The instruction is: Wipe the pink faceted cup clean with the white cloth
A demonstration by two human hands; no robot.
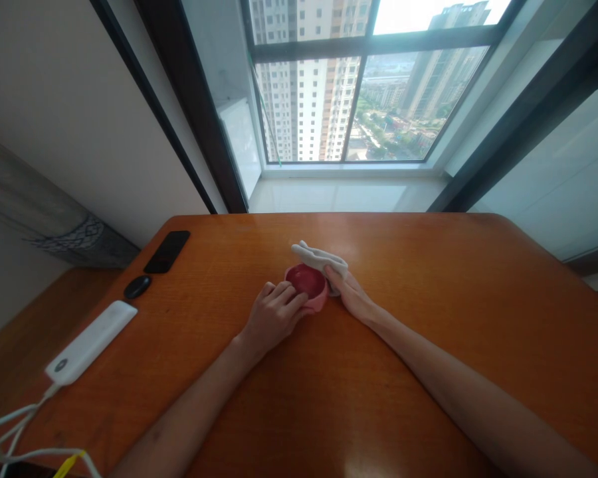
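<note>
A small pink bowl (317,303), dark pink inside, is tilted over the middle of the wooden table with its opening facing up and toward me. My left hand (278,311) grips its near left rim, fingers over the edge. On the bowl's right side, my right hand (346,289) is closed on a folded white cloth (321,257). Part of that cloth stretches above the bowl's far rim, and a bit hangs below my right fingers. Whether the bowl's base rests on the table cannot be made out.
Along the left edge of the wooden table (403,398) lie a black phone (167,251), a black oval object (137,287) and a white power strip (92,342) with white cables (22,431). A window (359,99) stands beyond the far edge, and a curtain (54,199) hangs at left.
</note>
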